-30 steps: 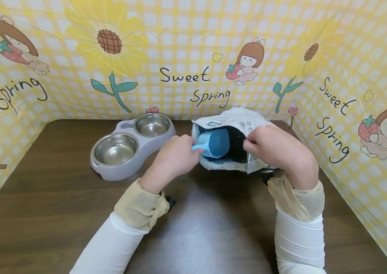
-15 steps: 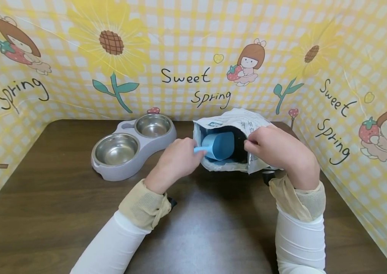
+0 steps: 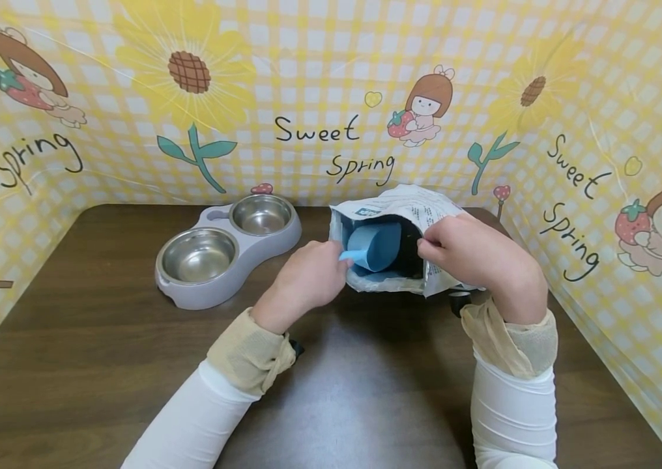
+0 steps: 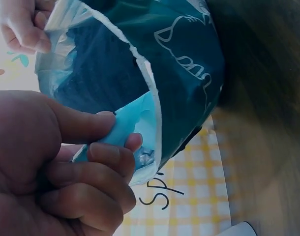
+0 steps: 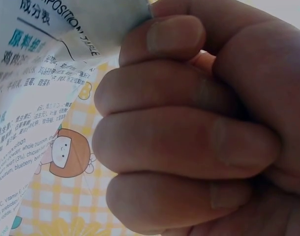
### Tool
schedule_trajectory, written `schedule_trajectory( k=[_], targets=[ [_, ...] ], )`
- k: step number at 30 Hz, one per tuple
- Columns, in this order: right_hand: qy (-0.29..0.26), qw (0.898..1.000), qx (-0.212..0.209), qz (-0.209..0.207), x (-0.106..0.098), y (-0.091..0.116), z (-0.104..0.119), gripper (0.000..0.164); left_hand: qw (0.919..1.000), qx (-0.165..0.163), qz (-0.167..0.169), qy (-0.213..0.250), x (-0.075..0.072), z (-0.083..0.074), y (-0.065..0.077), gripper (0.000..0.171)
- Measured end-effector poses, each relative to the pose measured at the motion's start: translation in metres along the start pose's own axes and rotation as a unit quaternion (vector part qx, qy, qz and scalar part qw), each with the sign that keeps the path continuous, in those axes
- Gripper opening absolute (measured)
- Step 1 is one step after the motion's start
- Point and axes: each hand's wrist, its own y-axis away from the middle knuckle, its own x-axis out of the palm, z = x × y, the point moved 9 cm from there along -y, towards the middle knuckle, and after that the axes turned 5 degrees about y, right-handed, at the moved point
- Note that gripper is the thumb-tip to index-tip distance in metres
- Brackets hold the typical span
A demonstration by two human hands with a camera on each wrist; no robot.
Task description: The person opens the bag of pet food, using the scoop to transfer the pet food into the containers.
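Observation:
A light blue scoop [image 3: 380,247] reaches into the mouth of a pet food bag [image 3: 425,202]. My left hand [image 3: 313,277] pinches the scoop's handle at the bag's left edge, its thumb and fingers plain in the left wrist view. My right hand [image 3: 477,260] grips the bag's right rim with curled fingers and keeps the mouth spread. The right wrist view has those fingers against the white printed panel [image 5: 51,64]. In the left wrist view the bag's dark green side [image 4: 189,73] bears a white cat outline. The dark inside hides what the bag contains.
To the left stands a grey double pet bowl holder [image 3: 204,296] with two steel bowls, the nearer bowl [image 3: 199,257] larger in view. All of it rests on a dark wooden table [image 3: 102,365]. A yellow checked cloth wall [image 3: 307,71] closes off the back and sides.
My left hand has moved slightly right, carrying the scoop a little deeper into the bag, and the scoop has turned somewhat. The right hand and the bag stay nearly still.

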Motion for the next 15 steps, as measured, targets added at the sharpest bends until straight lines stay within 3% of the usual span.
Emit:
schedule_trajectory(
  k=[10,15],
  targets=[
    [-0.001,1.0,-0.013,-0.005,-0.002,0.0,0.003,0.046,0.996,0.033,-0.026,-0.079,0.013,-0.01,-0.002,0.024],
    [0.003,1.0,-0.023,-0.012,-0.002,0.0,0.006,0.047,0.9974,0.046,-0.011,-0.055,0.018,-0.01,-0.003,0.023]
  ],
)
